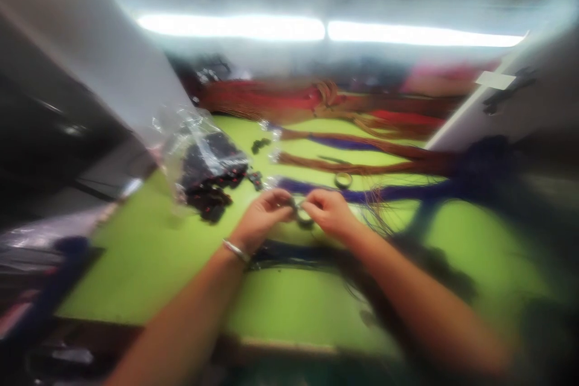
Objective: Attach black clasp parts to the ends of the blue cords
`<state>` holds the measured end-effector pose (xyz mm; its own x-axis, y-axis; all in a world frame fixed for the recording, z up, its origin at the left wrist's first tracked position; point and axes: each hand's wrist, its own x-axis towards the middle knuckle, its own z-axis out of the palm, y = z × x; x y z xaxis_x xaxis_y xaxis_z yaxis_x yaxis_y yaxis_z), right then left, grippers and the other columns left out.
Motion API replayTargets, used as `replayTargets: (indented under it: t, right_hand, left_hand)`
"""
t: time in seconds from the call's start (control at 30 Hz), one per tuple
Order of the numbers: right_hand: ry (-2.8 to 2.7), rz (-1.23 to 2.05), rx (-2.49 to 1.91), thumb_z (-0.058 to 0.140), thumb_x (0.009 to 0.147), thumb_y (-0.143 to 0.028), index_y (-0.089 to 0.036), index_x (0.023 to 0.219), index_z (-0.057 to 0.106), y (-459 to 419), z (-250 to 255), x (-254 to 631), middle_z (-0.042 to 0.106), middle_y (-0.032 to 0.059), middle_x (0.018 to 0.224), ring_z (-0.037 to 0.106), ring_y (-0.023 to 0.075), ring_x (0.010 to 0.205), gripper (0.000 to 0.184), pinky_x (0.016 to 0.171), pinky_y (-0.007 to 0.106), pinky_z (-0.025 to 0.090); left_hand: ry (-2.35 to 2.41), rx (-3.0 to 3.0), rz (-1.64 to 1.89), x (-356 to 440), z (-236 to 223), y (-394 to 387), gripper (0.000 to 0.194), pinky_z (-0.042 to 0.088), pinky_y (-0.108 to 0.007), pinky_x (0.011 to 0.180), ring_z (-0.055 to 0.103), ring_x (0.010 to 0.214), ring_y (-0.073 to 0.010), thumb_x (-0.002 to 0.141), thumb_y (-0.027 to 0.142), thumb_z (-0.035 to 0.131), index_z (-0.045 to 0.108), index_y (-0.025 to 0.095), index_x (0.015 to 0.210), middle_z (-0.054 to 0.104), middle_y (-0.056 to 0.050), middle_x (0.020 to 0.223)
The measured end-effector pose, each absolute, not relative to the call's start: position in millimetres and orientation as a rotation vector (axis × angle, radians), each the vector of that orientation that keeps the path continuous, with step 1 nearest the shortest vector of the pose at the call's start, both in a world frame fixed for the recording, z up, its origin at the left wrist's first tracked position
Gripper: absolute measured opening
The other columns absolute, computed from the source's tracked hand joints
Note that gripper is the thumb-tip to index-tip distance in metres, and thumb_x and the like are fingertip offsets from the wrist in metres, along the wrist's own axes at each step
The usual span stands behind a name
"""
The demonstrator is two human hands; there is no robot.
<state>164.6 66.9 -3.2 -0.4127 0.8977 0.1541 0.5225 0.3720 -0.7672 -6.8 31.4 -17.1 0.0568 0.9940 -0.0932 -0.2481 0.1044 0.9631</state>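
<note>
My left hand (266, 212) and my right hand (330, 212) are close together over the green tabletop (149, 265). Between them is a small dark ring with a pale core, looking like a roll of black tape (306, 221). The fingers of each hand are pinched together at its upper edge. A second such tape roll (343, 180) lies just beyond my right hand. Right behind my hands runs a bundle of purple wires (384, 194). Dark blue wires (294, 253) lie below them, partly covered by my right forearm. Blur hides fine detail at the fingertips.
At left, a clear plastic bag (212, 151) spills small black parts with red spots (212, 202). Brown wire bundles (362, 166) cross the table behind, with red and brown wires (280, 99) farther back. Pale side panels (113, 66) flank the table under bright tube lights (235, 26).
</note>
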Motion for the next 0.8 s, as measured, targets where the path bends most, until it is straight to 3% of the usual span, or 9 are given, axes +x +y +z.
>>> replayTargets:
  t: [0.2, 0.5, 0.63, 0.8]
  right_hand:
    - [-2.030, 1.012, -1.237, 0.052, 0.075, -0.021, -0.016, 0.059, 0.054, 64, -3, 161, 0.054, -0.0023, 0.057, 0.045, 0.0086, 0.054, 0.016, 0.054, 0.021, 0.033]
    - [-2.093, 1.018, -1.193, 0.052, 0.076, -0.023, -0.015, 0.062, 0.054, 67, 6, 164, 0.053, -0.0026, 0.058, 0.044, 0.0086, 0.056, 0.017, 0.055, 0.020, 0.034]
    - [-2.311, 0.775, -1.223, 0.046, 0.083, -0.025, -0.016, 0.071, 0.061, 99, 25, 165, 0.061, 0.0011, 0.069, 0.049, 0.0108, 0.063, 0.020, 0.059, 0.022, 0.035]
    - [-2.549, 0.443, -1.569, 0.052, 0.079, -0.024, -0.016, 0.076, 0.065, 166, 22, 153, 0.065, 0.0059, 0.073, 0.052, 0.0139, 0.065, 0.016, 0.063, 0.025, 0.036]
  left_hand:
    - [1.025, 1.085, 1.199, -7, -20, 30, 0.027, 0.049, -0.027, 0.068, 0.064, 0.069, -0.0146, 0.063, 0.019, 0.076, 0.061, 0.015, 0.085, 0.066, -0.002, 0.077]
    - [0.998, 0.969, 1.200, 1, -14, 27, 0.028, 0.048, -0.024, 0.060, 0.062, 0.061, -0.0120, 0.063, 0.019, 0.076, 0.060, 0.014, 0.086, 0.065, -0.001, 0.075]
    - [1.034, 0.852, 1.232, -2, -9, 28, 0.033, 0.046, -0.021, 0.057, 0.061, 0.060, -0.0100, 0.063, 0.022, 0.077, 0.060, 0.014, 0.091, 0.064, -0.001, 0.078]
    - [1.054, 0.777, 1.222, -5, -8, 27, 0.036, 0.043, -0.019, 0.053, 0.060, 0.057, -0.0091, 0.062, 0.024, 0.077, 0.061, 0.014, 0.092, 0.061, 0.000, 0.072]
